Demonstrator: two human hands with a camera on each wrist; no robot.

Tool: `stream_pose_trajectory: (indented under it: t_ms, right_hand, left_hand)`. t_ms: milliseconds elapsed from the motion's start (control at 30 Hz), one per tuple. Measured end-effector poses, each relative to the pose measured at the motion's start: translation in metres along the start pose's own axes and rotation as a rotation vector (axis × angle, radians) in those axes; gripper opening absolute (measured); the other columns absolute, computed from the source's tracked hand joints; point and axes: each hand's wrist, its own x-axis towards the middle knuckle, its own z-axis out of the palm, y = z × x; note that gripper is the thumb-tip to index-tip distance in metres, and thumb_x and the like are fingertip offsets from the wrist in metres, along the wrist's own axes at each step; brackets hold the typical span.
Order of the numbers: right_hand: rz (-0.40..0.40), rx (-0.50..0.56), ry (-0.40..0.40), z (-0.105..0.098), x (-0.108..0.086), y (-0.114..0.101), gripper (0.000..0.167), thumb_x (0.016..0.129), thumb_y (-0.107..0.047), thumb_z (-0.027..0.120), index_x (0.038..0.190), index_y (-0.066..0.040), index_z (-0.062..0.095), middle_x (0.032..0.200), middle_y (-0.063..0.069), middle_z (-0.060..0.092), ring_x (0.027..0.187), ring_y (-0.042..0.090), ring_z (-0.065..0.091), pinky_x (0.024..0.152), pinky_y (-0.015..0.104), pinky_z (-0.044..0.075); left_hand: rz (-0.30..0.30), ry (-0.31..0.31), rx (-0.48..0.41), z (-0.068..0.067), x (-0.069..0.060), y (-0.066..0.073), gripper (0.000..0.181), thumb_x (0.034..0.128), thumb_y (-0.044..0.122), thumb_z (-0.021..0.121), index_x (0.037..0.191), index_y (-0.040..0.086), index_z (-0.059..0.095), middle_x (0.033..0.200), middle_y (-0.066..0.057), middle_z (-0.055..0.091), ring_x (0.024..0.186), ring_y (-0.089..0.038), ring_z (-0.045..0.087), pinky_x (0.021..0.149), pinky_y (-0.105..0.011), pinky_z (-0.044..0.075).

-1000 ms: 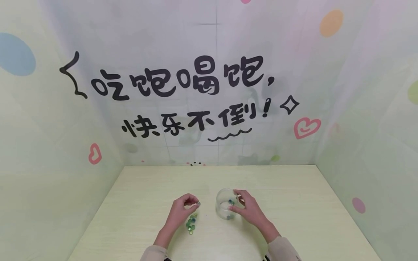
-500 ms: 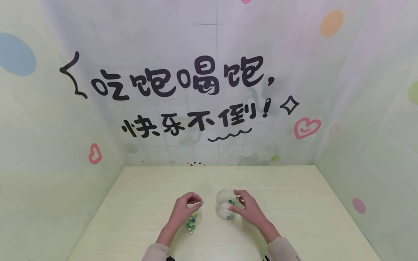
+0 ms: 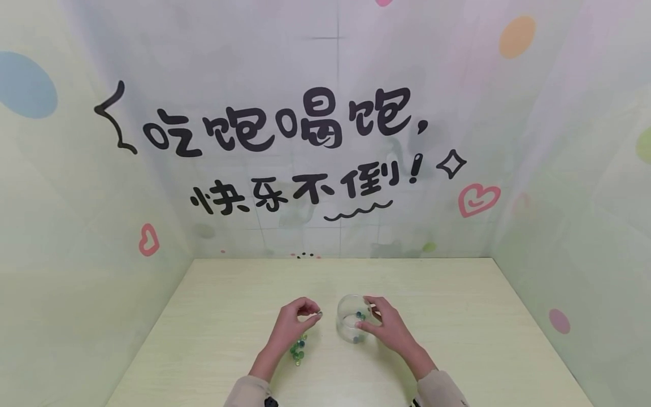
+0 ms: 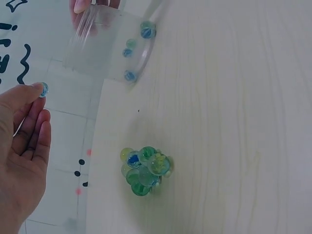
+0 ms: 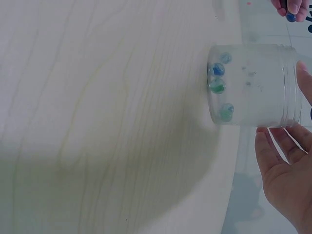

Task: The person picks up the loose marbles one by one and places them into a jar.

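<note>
Between thumb and fingertips my left hand (image 3: 295, 325) pinches a blue glass marble (image 4: 44, 89), raised above the table to the left of the jar. My right hand (image 3: 389, 325) grips the side of a clear plastic jar (image 3: 351, 305) that stands upright on the table with its mouth up. Several blue and green marbles (image 5: 217, 86) lie on the jar's bottom. Below my left hand, a heap of green, yellow and blue marbles (image 4: 146, 170) rests on the tabletop, partly hidden by the wrist in the head view.
The pale wood-grain table (image 3: 458, 350) is enclosed by printed curtain walls (image 3: 325, 68) at the back and both sides. A tiny dark speck (image 4: 139, 110) lies on the tabletop between the marble heap and the jar.
My left hand has moved right and slightly farther back toward the jar, carrying the marble. The right hand and the jar have stayed in place.
</note>
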Motion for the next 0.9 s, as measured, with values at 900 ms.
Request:
stream_pose_trajectory:
  t_ms: [900]
  right_hand:
    - [0.013, -0.004, 0.003, 0.0, 0.0, -0.002, 0.062, 0.085, -0.019, 0.079, 0.136, 0.002, 0.051, 0.13, 0.021, 0.056, 0.116, 0.038, 0.058, 0.105, 0.048, 0.049]
  left_hand:
    - [0.03, -0.051, -0.024, 0.013, 0.012, 0.014, 0.008, 0.0893, 0.012, 0.074, 0.096, 0.011, 0.069, 0.094, -0.002, 0.071, 0.093, -0.017, 0.065, 0.091, -0.046, 0.057]
